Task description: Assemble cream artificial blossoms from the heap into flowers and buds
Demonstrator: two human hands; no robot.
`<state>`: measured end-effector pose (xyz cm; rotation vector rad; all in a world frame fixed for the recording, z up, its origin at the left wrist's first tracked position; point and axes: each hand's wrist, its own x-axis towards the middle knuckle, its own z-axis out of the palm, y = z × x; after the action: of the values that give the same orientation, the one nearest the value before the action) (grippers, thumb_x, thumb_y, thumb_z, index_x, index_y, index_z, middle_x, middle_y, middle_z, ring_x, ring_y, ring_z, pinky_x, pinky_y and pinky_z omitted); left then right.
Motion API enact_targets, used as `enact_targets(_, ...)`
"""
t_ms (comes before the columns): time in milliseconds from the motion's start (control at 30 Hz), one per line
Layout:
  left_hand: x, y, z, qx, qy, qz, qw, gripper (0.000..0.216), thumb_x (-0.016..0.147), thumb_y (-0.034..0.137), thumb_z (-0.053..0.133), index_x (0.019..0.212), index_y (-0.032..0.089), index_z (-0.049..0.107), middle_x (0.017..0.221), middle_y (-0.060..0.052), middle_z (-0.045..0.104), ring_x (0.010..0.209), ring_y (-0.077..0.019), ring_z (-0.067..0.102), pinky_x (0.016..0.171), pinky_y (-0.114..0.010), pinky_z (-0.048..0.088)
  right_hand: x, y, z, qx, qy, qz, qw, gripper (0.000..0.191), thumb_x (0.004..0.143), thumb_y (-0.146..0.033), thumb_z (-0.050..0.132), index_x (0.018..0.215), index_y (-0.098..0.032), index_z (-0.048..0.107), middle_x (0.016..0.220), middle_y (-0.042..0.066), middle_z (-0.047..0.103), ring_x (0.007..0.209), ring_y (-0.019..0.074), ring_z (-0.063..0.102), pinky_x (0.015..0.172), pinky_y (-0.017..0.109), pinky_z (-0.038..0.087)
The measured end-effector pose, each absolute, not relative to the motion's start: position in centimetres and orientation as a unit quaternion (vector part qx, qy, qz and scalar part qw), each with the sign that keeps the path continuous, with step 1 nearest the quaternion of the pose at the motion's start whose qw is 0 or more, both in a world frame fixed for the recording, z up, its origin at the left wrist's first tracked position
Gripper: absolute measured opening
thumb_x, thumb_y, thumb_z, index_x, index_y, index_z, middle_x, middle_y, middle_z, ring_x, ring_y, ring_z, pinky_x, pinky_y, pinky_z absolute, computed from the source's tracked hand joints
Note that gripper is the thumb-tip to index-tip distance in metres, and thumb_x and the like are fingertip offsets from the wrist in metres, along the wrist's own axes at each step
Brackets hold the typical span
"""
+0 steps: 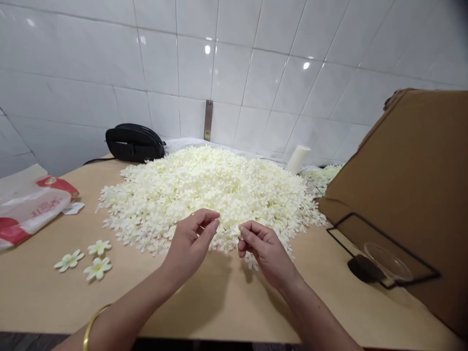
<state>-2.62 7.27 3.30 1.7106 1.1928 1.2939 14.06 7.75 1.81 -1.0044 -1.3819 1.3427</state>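
Observation:
A broad heap of pale cream-yellow artificial flowers (215, 180) covers the middle of the table. My left hand (190, 241) is held above the heap's front edge, with fingers curved and a small gap between thumb and index tips. Nothing shows between them. Facing it, my right hand (265, 248) has its thumb and index finger pinched together. A pale artificial flower (251, 261) shows just below its curled fingers and appears held there; the hand partly hides it. Three separate larger-looking flowers (97, 268) lie on the table at the left.
A black pouch (135, 142) stands at the back left, and a red-and-white plastic bag (36, 209) lies at the left edge. On the right are a cardboard box (405, 180) and a black wire frame (383, 243). A white roll (299, 159) stands behind the heap, before the tiled wall.

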Motion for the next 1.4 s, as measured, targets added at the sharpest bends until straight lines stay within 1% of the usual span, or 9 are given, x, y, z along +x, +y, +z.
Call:
enact_targets(167, -4.5, 3.1, 0.7, 0.793, 0.418, 0.422, 0.137, 0.014, 0.082, 0.014, 0.044, 0.084, 0.016, 0.058, 0.077, -0.005, 0.058, 0.075, -0.0150, 0.051, 0.070, -0.028, 0.042, 14.0, 4.3, 0.2, -0.474, -0.679, 0.448, 0.335, 0.026, 0.083, -0.033, 0.046, 0.067, -0.017, 0.056, 0.050, -0.003, 0.046, 0.045, 0.0084, 0.043, 0.045, 0.021, 0.033)
enact_targets(267, -4.8, 1.4, -1.1, 0.821, 0.409, 0.382, 0.112, 0.016, 0.082, 0.010, 0.042, 0.085, 0.015, 0.058, 0.075, -0.006, 0.058, 0.076, -0.0161, 0.050, 0.069, -0.029, 0.043, 13.6, 3.3, -1.0, -0.488, -0.766, 0.301, 0.292, 0.027, 0.086, -0.027, 0.041, 0.068, -0.018, 0.058, 0.058, 0.001, 0.055, 0.055, 0.0125, 0.050, 0.055, 0.024, 0.037)
enact_targets(333, -4.7, 0.7, -1.8, 0.828, 0.409, 0.372, 0.099, 0.018, 0.082, 0.009, 0.041, 0.086, 0.015, 0.058, 0.076, -0.007, 0.059, 0.077, -0.0167, 0.050, 0.068, -0.029, 0.045, 13.6, 3.2, -1.5, -0.504, -0.786, 0.226, 0.276, 0.022, 0.085, -0.024, 0.040, 0.079, -0.018, 0.060, 0.070, 0.005, 0.062, 0.065, 0.0166, 0.056, 0.062, 0.028, 0.040)
enact_targets(433, -4.2, 0.1, -2.2, 0.836, 0.390, 0.379, 0.068, 0.020, 0.081, 0.009, 0.041, 0.090, 0.014, 0.058, 0.082, -0.009, 0.061, 0.080, -0.0175, 0.052, 0.070, -0.030, 0.048, 13.9, 3.0, -2.0, -0.529, -0.773, 0.188, 0.296, 0.024, 0.085, -0.023, 0.041, 0.100, -0.018, 0.057, 0.087, 0.009, 0.065, 0.078, 0.0207, 0.059, 0.071, 0.033, 0.043)
enact_targets(600, -3.1, -0.2, -2.4, 0.875, 0.327, 0.357, -0.009, 0.030, 0.077, 0.004, 0.043, 0.104, 0.008, 0.055, 0.107, -0.015, 0.060, 0.104, -0.0211, 0.051, 0.089, -0.037, 0.047, 14.9, 1.6, -2.6, -0.525, -0.734, 0.184, 0.390, 0.024, 0.087, -0.020, 0.037, 0.101, -0.017, 0.055, 0.092, 0.009, 0.061, 0.087, 0.0194, 0.056, 0.076, 0.033, 0.044)
enact_targets(767, -2.1, 0.1, -3.4, 0.892, 0.292, 0.338, -0.072, 0.034, 0.074, -0.001, 0.037, 0.103, 0.002, 0.055, 0.103, -0.017, 0.064, 0.105, -0.0208, 0.055, 0.097, -0.038, 0.043, 14.2, -0.2, -2.6, -0.488, -0.754, 0.160, 0.410, 0.026, 0.086, -0.014, 0.038, 0.107, -0.018, 0.052, 0.099, 0.010, 0.058, 0.095, 0.0183, 0.053, 0.081, 0.032, 0.045)
enact_targets(933, -1.5, 0.2, -4.0, 0.877, 0.312, 0.355, -0.089, 0.026, 0.080, 0.007, 0.036, 0.092, 0.008, 0.059, 0.104, -0.017, 0.063, 0.111, -0.0238, 0.050, 0.095, -0.043, 0.043, 13.0, -0.8, -2.7, -0.395, -0.830, 0.085, 0.385, 0.041, 0.082, -0.012, 0.041, 0.123, -0.016, 0.042, 0.115, 0.012, 0.056, 0.108, 0.0221, 0.049, 0.091, 0.039, 0.042)
enact_targets(1167, -0.9, 0.3, -3.7, 0.866, 0.299, 0.391, -0.088, 0.027, 0.080, 0.005, 0.035, 0.081, 0.009, 0.061, 0.087, -0.014, 0.067, 0.107, -0.0238, 0.052, 0.093, -0.044, 0.044, 13.2, -0.7, -2.2, -0.400, -0.838, 0.149, 0.341, 0.042, 0.084, -0.017, 0.039, 0.126, -0.015, 0.041, 0.117, 0.012, 0.057, 0.108, 0.0213, 0.052, 0.092, 0.036, 0.044)
enact_targets(1400, -1.4, 0.6, -4.0, 0.886, 0.289, 0.354, -0.075, 0.027, 0.080, 0.006, 0.036, 0.092, 0.006, 0.060, 0.094, -0.015, 0.067, 0.111, -0.0255, 0.050, 0.099, -0.043, 0.038, 13.3, -0.2, -1.6, -0.437, -0.794, 0.266, 0.328, 0.038, 0.084, -0.021, 0.040, 0.121, -0.017, 0.044, 0.114, 0.010, 0.058, 0.105, 0.0203, 0.053, 0.091, 0.034, 0.043)
